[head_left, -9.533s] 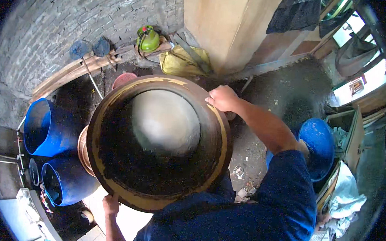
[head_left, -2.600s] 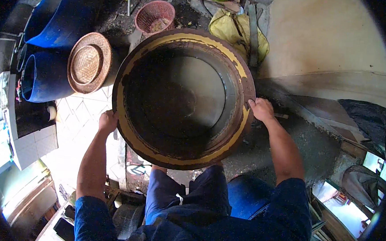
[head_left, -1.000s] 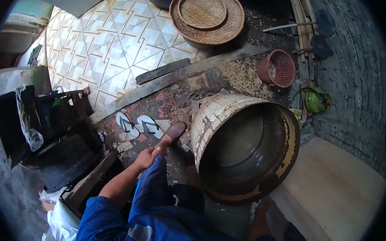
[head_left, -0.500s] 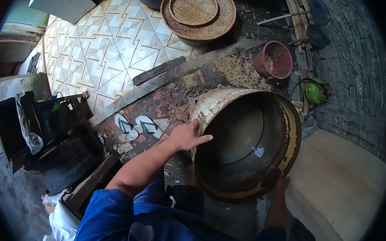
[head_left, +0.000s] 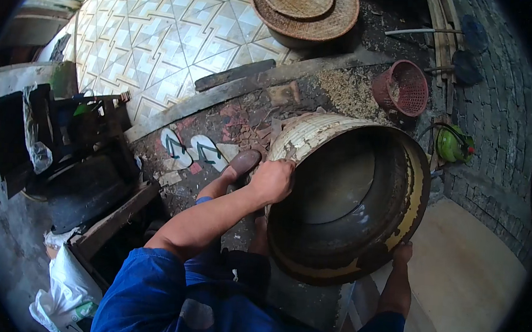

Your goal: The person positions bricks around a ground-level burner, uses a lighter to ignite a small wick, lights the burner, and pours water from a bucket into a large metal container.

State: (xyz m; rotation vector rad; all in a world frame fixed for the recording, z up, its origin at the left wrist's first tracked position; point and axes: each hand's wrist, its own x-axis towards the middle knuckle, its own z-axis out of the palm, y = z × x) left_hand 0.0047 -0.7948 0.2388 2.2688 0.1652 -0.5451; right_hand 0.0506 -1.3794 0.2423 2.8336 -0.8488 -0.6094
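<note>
A large round drum with peeling cream paint outside and a dark, stained interior tilts in front of me, its open mouth facing me. My left hand is closed over the left side of its rim. At the lower right of the mouth, my right hand holds the rim, its fingers partly hidden behind the edge. A wet-looking pale patch shows on the inner wall. My shod left foot stands just left of the drum.
White flip-flops lie on the dirt floor at left. Farther off are a red plastic basket, a green gas cylinder and woven trays. A pale board lies at right; blackened clutter stands at left.
My left hand has gone from thumb spread to closed over the rim. The drum and my right hand have shifted slightly right, and my left foot has come into view.
</note>
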